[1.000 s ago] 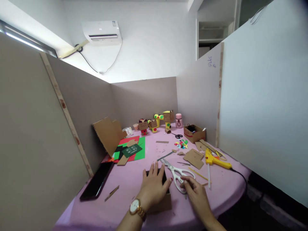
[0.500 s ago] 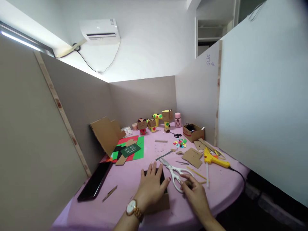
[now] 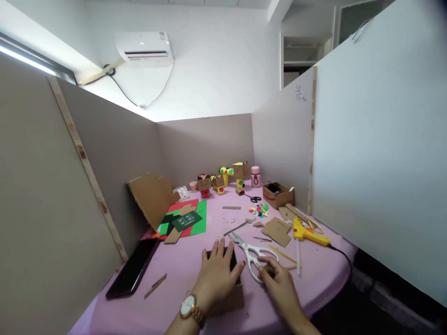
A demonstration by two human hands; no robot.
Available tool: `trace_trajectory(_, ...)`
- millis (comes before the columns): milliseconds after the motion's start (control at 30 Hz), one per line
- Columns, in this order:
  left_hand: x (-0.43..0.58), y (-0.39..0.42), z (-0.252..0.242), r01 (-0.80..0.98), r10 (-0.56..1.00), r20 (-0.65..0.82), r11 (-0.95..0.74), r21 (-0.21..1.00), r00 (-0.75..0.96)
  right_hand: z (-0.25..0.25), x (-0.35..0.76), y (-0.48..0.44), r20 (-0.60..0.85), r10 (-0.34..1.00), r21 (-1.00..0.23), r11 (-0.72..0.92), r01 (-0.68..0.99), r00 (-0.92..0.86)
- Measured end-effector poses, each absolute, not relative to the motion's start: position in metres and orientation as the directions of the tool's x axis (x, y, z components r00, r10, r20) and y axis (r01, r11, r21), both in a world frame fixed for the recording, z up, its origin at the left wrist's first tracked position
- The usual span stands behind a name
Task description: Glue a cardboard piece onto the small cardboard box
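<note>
My left hand (image 3: 217,273), with a gold watch on the wrist, lies flat with fingers spread on a small cardboard box (image 3: 233,298) that has a black top. My right hand (image 3: 278,284) rests on the pink table (image 3: 181,284) just right of the box, its fingertips pinched at the handle loops of the white scissors (image 3: 252,254). Whether it holds a small piece there I cannot tell. The scissors lie on the table, blades pointing away to the upper left.
A yellow glue gun (image 3: 307,231) with a black cord lies at the right. Cardboard pieces (image 3: 277,231), coloured paper sheets (image 3: 185,218), a black tablet (image 3: 132,267), paper figures (image 3: 223,177), a pink bottle (image 3: 256,177) and a small open box (image 3: 277,194) stand around. Partition walls enclose the table.
The view has shifted slightly. My right hand's fingers have curled closer around the scissor handles; my left hand stays on the box.
</note>
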State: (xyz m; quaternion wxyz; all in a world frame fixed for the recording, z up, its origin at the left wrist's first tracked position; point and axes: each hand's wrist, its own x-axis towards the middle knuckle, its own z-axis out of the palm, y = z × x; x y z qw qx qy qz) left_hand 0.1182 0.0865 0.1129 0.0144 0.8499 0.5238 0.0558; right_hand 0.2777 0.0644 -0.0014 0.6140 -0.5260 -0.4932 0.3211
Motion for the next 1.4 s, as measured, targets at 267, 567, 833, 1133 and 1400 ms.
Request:
trace_trajectory(267,0.118,0.086,0.114,0.890,0.893,0.077,-0.449,0.075,0.444,-0.001,0.278,0.064,0.246,0.915,-0.969,0.232,0.083,0.321)
trace_trajectory(567,0.119,0.087,0.113,0.892,0.894,0.077,-0.447,0.069,0.442,0.002,0.278,0.064,0.268,0.907,-0.963,0.250,0.097,0.325)
trace_trajectory(833,0.118,0.085,0.113,0.890,0.892,0.069,-0.450,0.068,0.446,0.006,0.276,0.059,0.259,0.909,-0.966,0.245,0.086,0.326)
trace_trajectory(1133,0.118,0.088,0.109,0.883,0.887,0.073,-0.461,0.091,0.456,0.009,0.279,0.056,0.248,0.915,-0.969,0.233,0.085,0.318)
trace_trajectory(1400,0.117,0.093,0.107,0.864,0.883,0.062,-0.469,0.185,0.466,0.010,0.281,0.053,0.239,0.922,-0.971,0.222,0.091,0.305)
